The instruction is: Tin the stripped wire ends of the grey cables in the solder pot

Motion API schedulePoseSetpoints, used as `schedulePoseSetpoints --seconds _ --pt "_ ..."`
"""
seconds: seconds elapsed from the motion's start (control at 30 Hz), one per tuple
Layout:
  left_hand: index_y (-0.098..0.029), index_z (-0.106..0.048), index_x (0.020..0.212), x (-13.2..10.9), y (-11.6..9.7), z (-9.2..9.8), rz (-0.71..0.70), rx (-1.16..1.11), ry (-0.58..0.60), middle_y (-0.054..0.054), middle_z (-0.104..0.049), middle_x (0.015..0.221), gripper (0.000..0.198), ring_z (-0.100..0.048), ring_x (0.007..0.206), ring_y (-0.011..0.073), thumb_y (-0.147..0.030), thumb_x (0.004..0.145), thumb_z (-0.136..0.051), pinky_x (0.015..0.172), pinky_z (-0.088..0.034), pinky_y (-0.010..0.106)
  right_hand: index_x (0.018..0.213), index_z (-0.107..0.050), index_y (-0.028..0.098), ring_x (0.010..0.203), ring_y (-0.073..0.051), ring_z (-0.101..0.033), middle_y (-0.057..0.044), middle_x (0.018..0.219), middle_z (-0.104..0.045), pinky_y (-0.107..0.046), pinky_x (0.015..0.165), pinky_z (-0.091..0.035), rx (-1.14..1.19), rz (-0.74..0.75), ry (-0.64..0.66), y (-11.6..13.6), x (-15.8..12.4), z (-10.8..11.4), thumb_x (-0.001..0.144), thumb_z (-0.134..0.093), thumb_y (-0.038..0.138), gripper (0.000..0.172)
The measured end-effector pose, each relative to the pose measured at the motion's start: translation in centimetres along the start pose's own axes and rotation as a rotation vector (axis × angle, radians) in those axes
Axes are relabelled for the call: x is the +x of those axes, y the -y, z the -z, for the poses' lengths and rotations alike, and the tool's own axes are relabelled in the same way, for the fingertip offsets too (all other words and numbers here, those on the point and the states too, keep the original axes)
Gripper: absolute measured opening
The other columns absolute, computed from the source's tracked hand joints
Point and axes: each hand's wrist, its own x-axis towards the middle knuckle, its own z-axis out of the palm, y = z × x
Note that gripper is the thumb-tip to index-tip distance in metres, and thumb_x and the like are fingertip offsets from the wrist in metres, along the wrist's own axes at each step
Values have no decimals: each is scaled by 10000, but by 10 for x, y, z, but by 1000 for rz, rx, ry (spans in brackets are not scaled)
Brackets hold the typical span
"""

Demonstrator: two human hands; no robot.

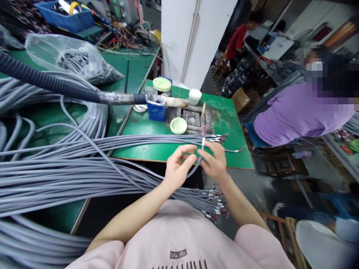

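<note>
Grey cable (199, 158) pinched by left hand (178, 170) and right hand (215, 163); cable bundle (157, 141) ahead, green lid (178, 125) beyond.

Two hands (177, 170) (214, 162), two green lids (162, 84) (178, 125)

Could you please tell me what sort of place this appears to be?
Probably a wire-harness workshop: grey cable bundles lie across the green workbench, the left hand and right hand hold a stripped cable, another person works nearby.
</note>
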Motion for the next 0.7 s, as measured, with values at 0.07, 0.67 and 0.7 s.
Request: schedulePoseSetpoints --seconds 0.07,0.67,0.7 --pt "-206 -712 915 -16 -12 0 -234 186 225 68 -698 897 136 -620 851 174 -209 795 -648 813 -468 313 1094 -639 284 1132 -249 -558 -79 1220 -616 -460 990 -397 -29 -68 -91 -16 14 5 861 -579 295 241" --pt "-192 -645 907 33 74 53 -493 1090 303 20 -688 753 220 -619 682 129 -310 920 -460 635 -440 243 1000 -641 240 916 -198 -632 -40 947 -716 -372 927 -452 99 -30 114 -42 116 -54 958 -388 362 284" --pt "-195 -645 905 32 74 53 -495 1115 313 19 -685 749 227 -617 679 129 -316 922 -455 628 -434 244 1001 -640 233 904 -197 -634 -43 950 -715 -379 938 -444 110 -9 150 -43 117 -56 959 -381 351 288"
